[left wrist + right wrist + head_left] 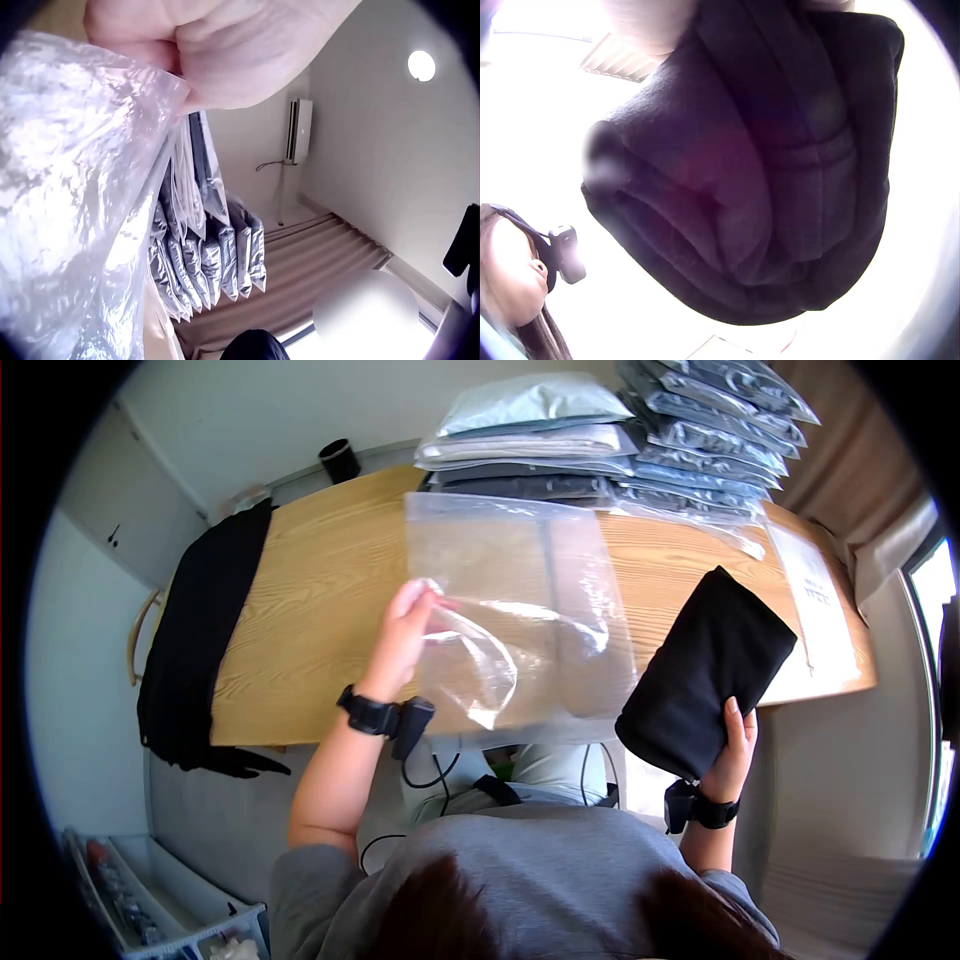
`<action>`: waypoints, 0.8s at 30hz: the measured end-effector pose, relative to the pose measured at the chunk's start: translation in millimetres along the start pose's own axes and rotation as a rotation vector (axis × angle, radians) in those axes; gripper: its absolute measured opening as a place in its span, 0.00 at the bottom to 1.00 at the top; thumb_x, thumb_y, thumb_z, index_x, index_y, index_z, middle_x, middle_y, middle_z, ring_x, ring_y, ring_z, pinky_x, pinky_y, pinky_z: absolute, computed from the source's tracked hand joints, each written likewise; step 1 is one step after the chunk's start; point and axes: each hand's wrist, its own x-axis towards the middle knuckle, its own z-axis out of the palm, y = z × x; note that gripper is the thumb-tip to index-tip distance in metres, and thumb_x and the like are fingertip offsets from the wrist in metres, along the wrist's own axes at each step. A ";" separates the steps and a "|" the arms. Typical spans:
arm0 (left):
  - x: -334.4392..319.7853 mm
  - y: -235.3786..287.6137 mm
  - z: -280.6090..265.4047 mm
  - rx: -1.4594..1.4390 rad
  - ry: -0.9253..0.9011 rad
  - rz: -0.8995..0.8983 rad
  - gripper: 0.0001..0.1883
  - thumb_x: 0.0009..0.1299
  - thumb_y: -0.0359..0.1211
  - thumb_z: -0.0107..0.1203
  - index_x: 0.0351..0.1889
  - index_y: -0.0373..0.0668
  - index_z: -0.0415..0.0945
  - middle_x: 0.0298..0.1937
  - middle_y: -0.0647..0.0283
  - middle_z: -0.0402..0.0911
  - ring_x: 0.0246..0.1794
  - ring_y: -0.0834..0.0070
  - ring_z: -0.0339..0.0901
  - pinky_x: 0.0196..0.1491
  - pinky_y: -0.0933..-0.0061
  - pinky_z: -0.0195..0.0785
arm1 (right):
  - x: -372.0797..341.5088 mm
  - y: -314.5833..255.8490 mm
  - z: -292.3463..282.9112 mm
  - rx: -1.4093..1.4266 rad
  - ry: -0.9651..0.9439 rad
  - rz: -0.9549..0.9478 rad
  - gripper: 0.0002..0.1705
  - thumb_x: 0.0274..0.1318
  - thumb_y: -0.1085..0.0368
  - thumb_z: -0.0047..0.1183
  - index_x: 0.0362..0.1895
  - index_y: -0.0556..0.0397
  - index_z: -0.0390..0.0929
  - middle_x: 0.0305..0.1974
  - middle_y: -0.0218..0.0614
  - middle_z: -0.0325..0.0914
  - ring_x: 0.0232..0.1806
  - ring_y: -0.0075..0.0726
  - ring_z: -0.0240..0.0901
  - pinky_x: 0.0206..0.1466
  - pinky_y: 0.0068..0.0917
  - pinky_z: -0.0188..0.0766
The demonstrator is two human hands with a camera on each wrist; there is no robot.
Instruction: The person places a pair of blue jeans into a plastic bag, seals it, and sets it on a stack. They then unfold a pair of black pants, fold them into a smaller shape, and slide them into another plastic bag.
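A clear plastic bag (490, 545) lies over the front middle of the table, its near edge reaching the person's lap. My left hand (398, 635) pinches the bag's upper layer and lifts it into a loose fold. The left wrist view shows the crinkled film (75, 165) hanging from the thumb side of the hand (240, 56). To the right, my right hand (737, 748) grips a black cloth bundle (710, 660), folded into a neat rectangle, by its lower right edge. Its folded layers (735, 165) fill the right wrist view, where most of the fingers are hidden.
Two stacks of bagged garments, a left one (530, 445) and a right one (715, 450), stand at the back. Black clothing (195, 630) drapes over the table's left end. Another clear bag (815, 600) lies at the right. A white bin (160, 880) sits lower left.
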 end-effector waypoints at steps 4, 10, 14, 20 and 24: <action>-57.0 -6.7 -110.1 -0.064 0.364 0.031 0.11 0.74 0.41 0.46 0.45 0.44 0.67 0.42 0.60 0.81 0.28 0.79 0.78 0.30 0.83 0.69 | 6.5 14.3 14.8 0.005 -0.069 0.047 0.20 0.62 0.64 0.51 0.56 0.60 0.69 0.49 0.41 0.76 0.47 0.32 0.75 0.53 0.26 0.72; -85.0 -53.3 -239.9 -0.221 0.575 0.021 0.08 0.74 0.36 0.45 0.43 0.43 0.70 0.46 0.55 0.81 0.37 0.74 0.78 0.36 0.79 0.71 | 8.7 29.0 42.8 0.022 -0.135 0.133 0.19 0.62 0.64 0.51 0.55 0.59 0.70 0.49 0.41 0.76 0.47 0.32 0.75 0.52 0.26 0.72; -38.7 -95.2 -296.2 -0.365 0.582 -0.060 0.07 0.72 0.31 0.43 0.42 0.40 0.70 0.47 0.49 0.80 0.42 0.65 0.78 0.41 0.66 0.74 | 2.5 26.0 60.7 0.024 -0.155 0.141 0.19 0.61 0.65 0.52 0.53 0.60 0.71 0.48 0.40 0.77 0.46 0.31 0.75 0.51 0.26 0.71; 1.0 -94.8 -297.6 -0.309 0.574 -0.173 0.09 0.72 0.34 0.43 0.41 0.40 0.70 0.46 0.51 0.80 0.42 0.64 0.77 0.43 0.63 0.73 | -2.6 21.3 53.6 -0.009 -0.173 0.120 0.18 0.61 0.66 0.52 0.53 0.61 0.71 0.48 0.42 0.76 0.46 0.33 0.75 0.51 0.27 0.72; -26.8 -76.5 -279.3 0.383 0.978 0.213 0.12 0.68 0.33 0.51 0.46 0.36 0.70 0.43 0.54 0.79 0.42 0.64 0.76 0.46 0.65 0.71 | -5.1 16.9 56.0 -0.041 -0.125 0.107 0.19 0.60 0.66 0.53 0.54 0.61 0.70 0.47 0.44 0.77 0.46 0.35 0.75 0.52 0.28 0.72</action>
